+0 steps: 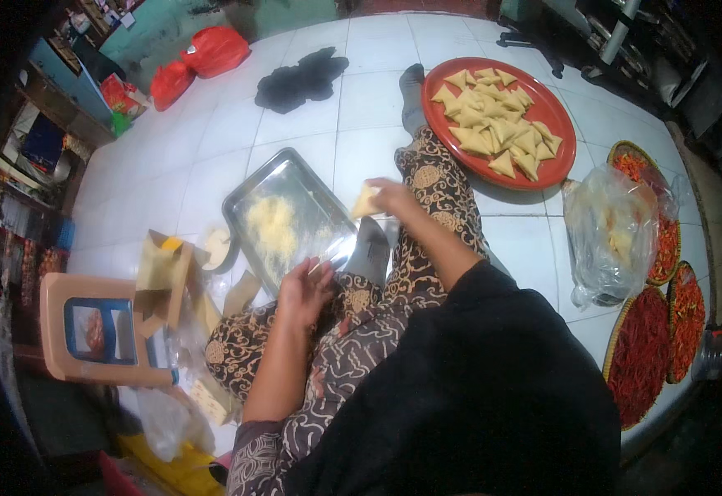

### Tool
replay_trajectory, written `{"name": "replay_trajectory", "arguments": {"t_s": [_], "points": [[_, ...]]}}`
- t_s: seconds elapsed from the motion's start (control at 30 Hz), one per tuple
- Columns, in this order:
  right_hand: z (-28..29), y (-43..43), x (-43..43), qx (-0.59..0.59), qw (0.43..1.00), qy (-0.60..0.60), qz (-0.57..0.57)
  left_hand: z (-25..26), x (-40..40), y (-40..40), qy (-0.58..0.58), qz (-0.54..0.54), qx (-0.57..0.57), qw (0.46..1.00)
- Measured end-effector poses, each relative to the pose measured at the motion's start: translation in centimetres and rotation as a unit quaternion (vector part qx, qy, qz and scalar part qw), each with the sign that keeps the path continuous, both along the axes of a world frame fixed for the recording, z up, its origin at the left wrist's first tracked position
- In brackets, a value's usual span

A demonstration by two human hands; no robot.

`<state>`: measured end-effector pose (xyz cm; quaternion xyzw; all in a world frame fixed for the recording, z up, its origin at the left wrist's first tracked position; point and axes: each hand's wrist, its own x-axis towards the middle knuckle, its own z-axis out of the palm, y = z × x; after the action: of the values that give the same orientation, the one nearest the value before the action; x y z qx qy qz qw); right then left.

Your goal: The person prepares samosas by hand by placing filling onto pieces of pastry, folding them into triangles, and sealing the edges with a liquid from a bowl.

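Observation:
My right hand (393, 197) grips a pale, triangular folded pastry (365, 202), slightly blurred, above the right side of a rectangular metal tray (302, 177). A heap of pale yellow, grated-looking filling (272, 229) lies in that tray. At the tray's near edge is my left hand (305, 290), its fingers partly curled; a small pale patch shows by the fingertips, and whether it is held is unclear. Many similar folded triangles (500, 127) are piled on a round red tray (444, 146) beyond my outstretched leg.
To the right lie woven trays of red chillies (640, 359) and a clear plastic bag (612, 232) with pale contents. A small bowl of white paste (217, 248), an open cardboard box (162, 266) and a tan plastic stool (91, 372) stand left. Red bags (217, 51) and black cloth (302, 82) lie farther off.

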<state>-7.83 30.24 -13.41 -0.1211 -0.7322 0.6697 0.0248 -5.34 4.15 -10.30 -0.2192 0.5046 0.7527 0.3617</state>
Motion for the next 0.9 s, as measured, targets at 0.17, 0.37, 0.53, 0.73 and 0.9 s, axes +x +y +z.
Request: {"name": "replay_trajectory", "arguments": {"t_s": [0.17, 0.37, 0.53, 0.73, 0.9], "points": [[3.1, 14.3, -0.1, -0.104, 0.943, 0.145, -0.28, -0.7, -1.2, -0.9, 0.018, -0.024, 0.003, 1.0], [5.6, 24.0, 1.6, -0.135, 0.916, -0.069, -0.37, -2.3, -2.6, -3.2, 0.012, 0.004, 0.001, 1.0], [-2.5, 23.5, 4.6, 0.194, 0.976, 0.04, -0.091, -2.6, -4.9, -3.4, 0.026, 0.021, 0.005, 0.999], [0.7, 6.5, 6.6, 0.45, 0.876, -0.132, 0.116, -1.0, -6.6, -11.0, 0.092, 0.154, -0.032, 0.983], [-4.5, 12.9, 2.3, 0.6, 0.764, -0.136, 0.192, 1.1, -9.7, -15.7, 0.104, 0.313, -0.096, 0.939]]}}
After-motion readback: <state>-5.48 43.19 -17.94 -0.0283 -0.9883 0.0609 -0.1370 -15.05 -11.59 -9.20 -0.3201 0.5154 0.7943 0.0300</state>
